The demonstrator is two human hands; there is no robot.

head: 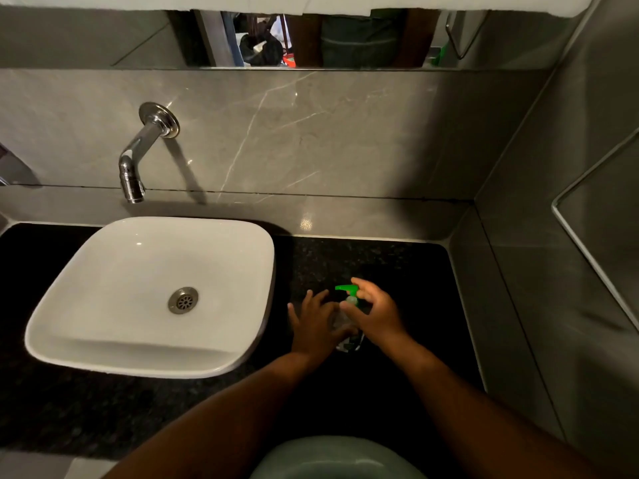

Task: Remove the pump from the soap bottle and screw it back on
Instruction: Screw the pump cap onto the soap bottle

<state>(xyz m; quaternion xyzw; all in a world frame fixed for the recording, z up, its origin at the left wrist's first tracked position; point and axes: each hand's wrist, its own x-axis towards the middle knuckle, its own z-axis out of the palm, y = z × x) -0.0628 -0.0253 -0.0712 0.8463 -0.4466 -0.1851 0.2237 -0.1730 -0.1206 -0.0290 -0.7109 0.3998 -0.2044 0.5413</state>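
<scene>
A clear soap bottle (347, 342) stands on the black counter (397, 271), right of the sink. Its green pump (346, 288) points left, with a pale collar below it. My left hand (316, 326) wraps the bottle's body from the left, fingers spread around it. My right hand (375, 311) comes over the top from the right, with thumb and fingers closed around the pump's collar. Most of the bottle is hidden behind both hands.
A white square basin (86, 281) with a metal drain sits to the left. A chrome tap (133, 167) juts from the grey marble wall above it. A grey wall (518, 305) bounds the counter on the right. A mirror strip runs along the top.
</scene>
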